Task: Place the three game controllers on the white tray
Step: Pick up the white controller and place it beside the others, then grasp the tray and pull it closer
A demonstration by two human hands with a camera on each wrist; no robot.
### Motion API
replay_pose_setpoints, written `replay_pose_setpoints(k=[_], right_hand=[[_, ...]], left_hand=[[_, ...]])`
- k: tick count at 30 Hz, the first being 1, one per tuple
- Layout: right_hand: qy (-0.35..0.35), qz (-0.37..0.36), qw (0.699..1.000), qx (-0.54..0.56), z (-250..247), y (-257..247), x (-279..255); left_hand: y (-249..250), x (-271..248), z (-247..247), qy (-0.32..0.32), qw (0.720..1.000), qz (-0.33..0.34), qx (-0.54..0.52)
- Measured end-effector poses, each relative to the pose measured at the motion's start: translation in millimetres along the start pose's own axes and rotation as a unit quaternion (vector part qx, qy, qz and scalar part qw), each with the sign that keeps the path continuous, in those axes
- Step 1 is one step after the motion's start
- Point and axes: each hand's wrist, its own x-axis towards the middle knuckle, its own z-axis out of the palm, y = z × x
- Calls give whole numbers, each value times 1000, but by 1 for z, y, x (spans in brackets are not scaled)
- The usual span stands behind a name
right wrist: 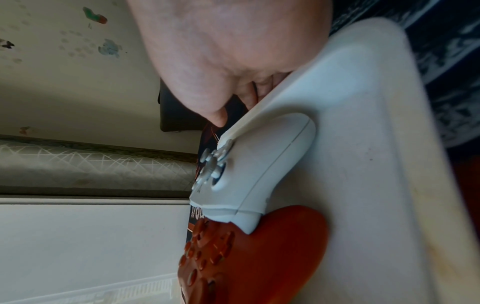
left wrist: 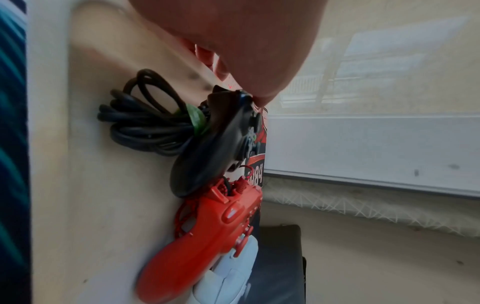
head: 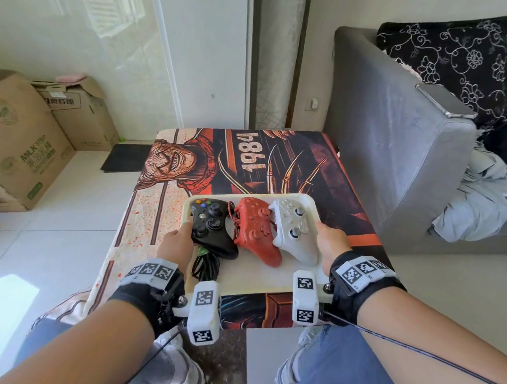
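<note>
Controllers: black controller (head: 211, 228), red controller (head: 255, 232) and white controller (head: 296, 231) lie side by side on the white tray (head: 259, 276), each touching its neighbour.
Cable: black cable (head: 205, 264), bundled, rests on the tray just below the black controller.
Left hand: left hand (head: 175, 248) sits at the tray's left edge; the thumb tip touches the black controller's grip (left wrist view), and the other fingers curl at the tray's rim.
Right hand: right hand (head: 330, 244) sits at the tray's right edge, thumb along the rim (right wrist: 262, 107), fingers curled beneath it; the white controller is not held.
Support: tray rests on a printed table cover (head: 248, 159).
Step in hand: judged as final settling, all three being on the tray.
Technique: keep the tray level, nudge the black controller inward, let go of both sides evenly (leaning controllers may slide).
</note>
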Motion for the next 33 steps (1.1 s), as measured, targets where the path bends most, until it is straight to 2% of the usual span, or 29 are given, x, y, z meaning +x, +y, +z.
replay_pose_setpoints(k=[4,7,15,20,25,29,33], right_hand=[[3,-40,999,-25,-4,0,5],[11,-42,999,-23,-4,-5,5],[4,-55,998,-13,10,-38,7],[-24,-58,998,-3,27,-70,16],[-41,-57,997,37,56,-106,33],[-56,-48,994,79,85,-131,50],[-61,-47,993,93,112,-152,72]], left_hand=[[-5,2,3,12,999,30,-20],[-3,3,5,29,997,31,-63],[23,24,-11,60,993,72,-67],[50,55,-30,65,992,90,-66],[75,93,-50,84,991,104,0],[90,134,-64,97,992,74,-14],[107,168,-71,99,992,78,3]])
